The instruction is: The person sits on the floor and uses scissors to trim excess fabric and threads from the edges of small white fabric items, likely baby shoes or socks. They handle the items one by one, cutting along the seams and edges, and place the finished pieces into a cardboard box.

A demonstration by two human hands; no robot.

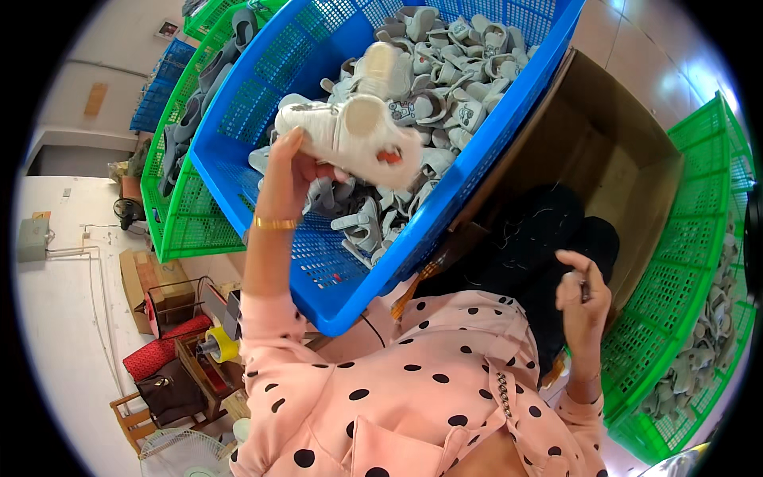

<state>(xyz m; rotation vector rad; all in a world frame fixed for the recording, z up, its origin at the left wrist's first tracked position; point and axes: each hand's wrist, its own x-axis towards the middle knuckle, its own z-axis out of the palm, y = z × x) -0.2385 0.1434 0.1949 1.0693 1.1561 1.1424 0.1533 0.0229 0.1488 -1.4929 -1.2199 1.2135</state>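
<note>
My left hand (pixel 299 168), with a gold band at its wrist, is closed on a small white fabric shoe (pixel 338 131), held above the blue basket. A fuzzy edge and a red patch show on the shoe's right part. Right behind it is another pale shoe (pixel 380 70); whether I hold that one too, I cannot tell. Many small grey-white shoes (pixel 465 87) lie heaped in the blue plastic basket (pixel 413 246). On the right, near my lap, my right hand (pixel 586 306) has curled fingers around something small and dark, mostly hidden.
An open cardboard box (pixel 588 119) stands right of the blue basket. Beyond it, a green basket (pixel 660 318) holds more grey shoes. Another green basket (pixel 171 222) with darker grey shoes adjoins on the left. Behind my left arm are a red roll (pixel 165 347) and a yellow tape roll (pixel 225 344).
</note>
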